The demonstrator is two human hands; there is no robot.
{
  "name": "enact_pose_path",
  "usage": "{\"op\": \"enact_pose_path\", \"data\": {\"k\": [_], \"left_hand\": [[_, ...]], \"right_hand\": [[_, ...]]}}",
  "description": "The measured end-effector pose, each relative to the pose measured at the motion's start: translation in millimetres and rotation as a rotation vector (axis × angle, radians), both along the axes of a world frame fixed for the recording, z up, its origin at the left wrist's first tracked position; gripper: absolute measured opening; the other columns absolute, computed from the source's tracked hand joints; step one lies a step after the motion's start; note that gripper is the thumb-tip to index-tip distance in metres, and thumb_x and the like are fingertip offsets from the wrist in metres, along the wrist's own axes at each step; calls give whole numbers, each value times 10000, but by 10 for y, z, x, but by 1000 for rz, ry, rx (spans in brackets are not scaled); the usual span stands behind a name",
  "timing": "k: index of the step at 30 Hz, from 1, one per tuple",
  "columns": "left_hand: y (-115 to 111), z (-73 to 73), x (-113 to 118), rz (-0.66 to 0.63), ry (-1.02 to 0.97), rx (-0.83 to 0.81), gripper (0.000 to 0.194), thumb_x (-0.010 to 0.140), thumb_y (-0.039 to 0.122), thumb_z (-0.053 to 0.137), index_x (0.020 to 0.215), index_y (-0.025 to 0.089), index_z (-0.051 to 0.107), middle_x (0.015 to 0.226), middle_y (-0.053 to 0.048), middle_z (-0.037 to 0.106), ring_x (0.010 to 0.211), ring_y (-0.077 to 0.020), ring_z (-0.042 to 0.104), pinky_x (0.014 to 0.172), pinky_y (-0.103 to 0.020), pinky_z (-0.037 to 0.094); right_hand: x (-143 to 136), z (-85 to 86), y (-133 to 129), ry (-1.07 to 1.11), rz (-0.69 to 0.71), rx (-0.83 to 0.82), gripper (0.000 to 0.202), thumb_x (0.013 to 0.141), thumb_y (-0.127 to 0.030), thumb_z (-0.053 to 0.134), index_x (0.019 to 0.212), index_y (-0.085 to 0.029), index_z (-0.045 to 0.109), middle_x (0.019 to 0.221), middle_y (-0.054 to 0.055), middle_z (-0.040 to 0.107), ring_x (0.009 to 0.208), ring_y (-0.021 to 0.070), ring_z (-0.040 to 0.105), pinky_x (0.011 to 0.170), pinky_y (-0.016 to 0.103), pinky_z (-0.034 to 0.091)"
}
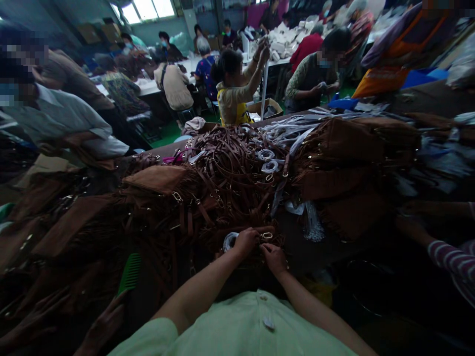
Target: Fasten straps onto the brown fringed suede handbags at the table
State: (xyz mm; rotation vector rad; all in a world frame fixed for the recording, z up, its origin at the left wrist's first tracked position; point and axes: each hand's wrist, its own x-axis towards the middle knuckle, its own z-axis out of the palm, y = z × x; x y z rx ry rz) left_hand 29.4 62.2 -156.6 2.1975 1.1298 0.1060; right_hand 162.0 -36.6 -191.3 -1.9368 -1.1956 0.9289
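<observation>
In front of me a brown fringed bag [237, 230] lies at the table's near edge. My left hand [248, 241] is closed over its front, fingers bent inward. Close by on the right, my right hand [274, 258] pinches at the bag's lower part; the exact piece between the fingertips is too dark and small to make out. A gold oval ring [266, 236] shows just above my fingertips. Left of my left hand sits a coil wrapped in clear plastic [230, 241].
Brown straps [237, 158] with gold hardware are heaped beyond my hands. Stacks of brown fringed bags [159, 179] flank them. A co-worker's hand at lower left holds a green comb [129, 273]. At right, a striped sleeve [451, 259] reaches in. Several people work behind.
</observation>
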Motion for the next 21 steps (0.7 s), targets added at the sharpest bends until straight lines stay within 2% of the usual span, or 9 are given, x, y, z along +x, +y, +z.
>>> {"op": "enact_pose_path", "data": {"k": [3,9,16,21], "left_hand": [[-67,-37,74,-7,-49,-31,213,809,218,533,954,204,689,985,-51,645,919,-166,586,854,-261,428],[-12,-8,-8,11,-53,-1,228,782,210,574,988,221,671,969,-38,636,912,-168,586,824,-253,429],[-1,28,-50,4,-36,-9,211,779,255,594,968,239,685,934,-30,637,866,-167,591,795,-250,420],[-6,23,-62,-41,-86,-7,223,777,220,571,962,233,696,942,-32,657,882,-172,590,819,-250,410]], "right_hand": [[15,19,46,17,-27,-31,324,760,-436,527,832,-199,736,822,63,720,762,218,651,701,290,472],[34,-45,117,121,-83,-47,341,723,-446,548,787,-169,735,777,68,720,733,227,646,673,294,469],[62,-141,139,136,-69,-46,318,704,-436,560,743,-174,737,742,57,720,715,221,645,650,283,465],[64,-164,151,90,-41,-45,322,720,-426,539,785,-183,739,787,56,723,748,218,649,690,285,473]]}}
